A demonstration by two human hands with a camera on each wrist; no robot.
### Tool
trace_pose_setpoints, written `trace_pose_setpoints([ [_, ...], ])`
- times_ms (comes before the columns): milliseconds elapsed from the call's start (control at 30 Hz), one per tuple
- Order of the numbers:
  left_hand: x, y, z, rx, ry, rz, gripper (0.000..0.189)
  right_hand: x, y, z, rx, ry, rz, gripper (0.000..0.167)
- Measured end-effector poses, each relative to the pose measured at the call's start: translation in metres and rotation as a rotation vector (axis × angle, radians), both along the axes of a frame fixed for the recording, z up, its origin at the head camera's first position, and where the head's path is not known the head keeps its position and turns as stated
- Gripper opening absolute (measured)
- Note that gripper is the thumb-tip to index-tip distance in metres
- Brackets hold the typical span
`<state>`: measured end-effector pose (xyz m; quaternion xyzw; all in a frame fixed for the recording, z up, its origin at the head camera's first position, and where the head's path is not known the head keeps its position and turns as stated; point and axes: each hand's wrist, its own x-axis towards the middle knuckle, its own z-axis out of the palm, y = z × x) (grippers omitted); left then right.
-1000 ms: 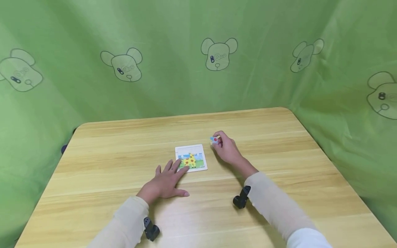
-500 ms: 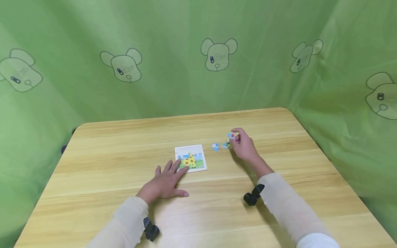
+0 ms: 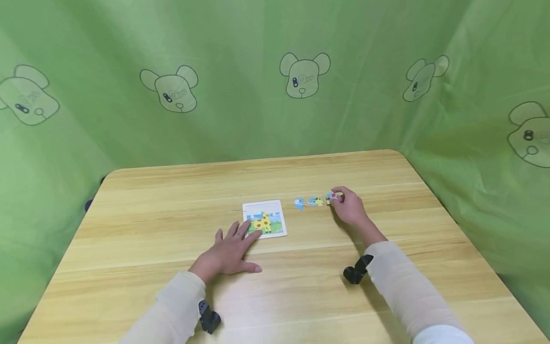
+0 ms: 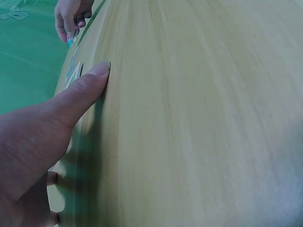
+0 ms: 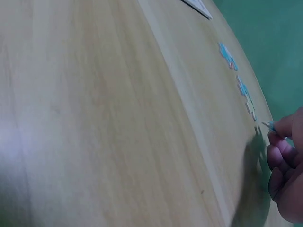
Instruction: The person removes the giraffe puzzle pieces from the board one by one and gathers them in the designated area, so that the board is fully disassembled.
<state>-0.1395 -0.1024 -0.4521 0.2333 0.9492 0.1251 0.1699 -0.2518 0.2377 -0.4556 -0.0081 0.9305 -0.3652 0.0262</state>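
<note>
A small white-framed puzzle tray (image 3: 262,207) with a giraffe picture lies mid-table, its upper strip blank white. My left hand (image 3: 227,253) is spread flat, index and middle fingertips on the tray's lower left part, thumb extended over the wood. To the right of the tray, my right hand (image 3: 350,209) pinches a jigsaw piece (image 3: 332,196), blue with a red spot, between thumb and fingers. In the right wrist view this piece (image 5: 270,126) is held close over the tabletop. Between tray and right hand lie a blue jigsaw piece (image 3: 299,204) and a blue-and-yellow one (image 3: 315,201).
The light wooden table (image 3: 301,296) has rounded far corners. A green curtain (image 3: 240,124) with mouse-head drawings hangs behind it and along both sides. Black wrist cameras (image 3: 209,317) are strapped to both sleeves.
My right hand has moved right from beside the tray, still pinching a red-spotted piece. Two jigsaw pieces now show on the table where it passed. The left hand has stayed in place.
</note>
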Motion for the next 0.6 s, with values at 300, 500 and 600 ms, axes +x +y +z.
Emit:
trace_pose_setpoints([
  [300,-0.0006,-0.0004,-0.0015,-0.004,0.001,0.0,0.09,-0.0005,0.0026,-0.0045,0.077,-0.007,0.001,0.04],
  [500,-0.0008,-0.0005,-0.0017,-0.007,0.0,0.001,0.09,-0.0025,0.0037,-0.007,0.118,0.001,0.002,0.042],
  [600,-0.001,-0.0006,-0.0018,-0.006,0.002,-0.001,0.09,-0.0026,0.0036,-0.0086,0.128,0.015,0.005,0.043],
])
